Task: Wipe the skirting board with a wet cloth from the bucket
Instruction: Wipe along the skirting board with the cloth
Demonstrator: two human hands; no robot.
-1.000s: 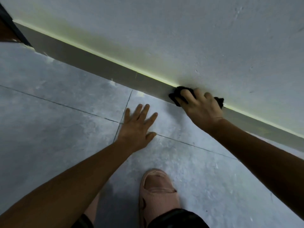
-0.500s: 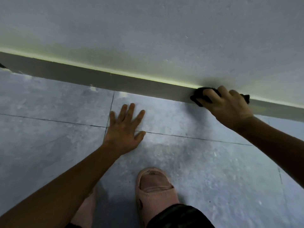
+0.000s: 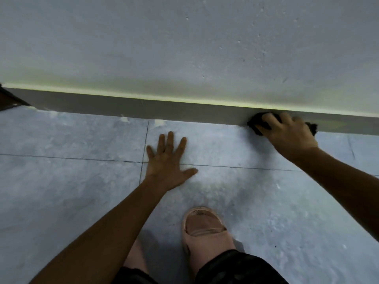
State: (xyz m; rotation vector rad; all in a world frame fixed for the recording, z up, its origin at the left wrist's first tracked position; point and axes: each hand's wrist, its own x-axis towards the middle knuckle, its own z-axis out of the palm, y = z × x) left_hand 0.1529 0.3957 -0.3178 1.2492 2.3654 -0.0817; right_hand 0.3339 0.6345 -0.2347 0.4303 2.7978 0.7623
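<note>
A grey skirting board runs across the foot of a pale wall, with a yellowish strip along its top edge. My right hand presses a dark cloth flat against the board at the right; the cloth shows on both sides of the fingers. My left hand lies flat on the grey floor tiles, fingers spread, holding nothing, well short of the board. No bucket is in view.
My foot in a pink slipper stands on the tiles near the bottom middle. A dark object juts in at the left edge by the board. White specks lie along the floor under the board.
My right hand has slid the cloth to the right along the skirting board. The view has turned so the board looks level. My left hand stays planted on the floor.
</note>
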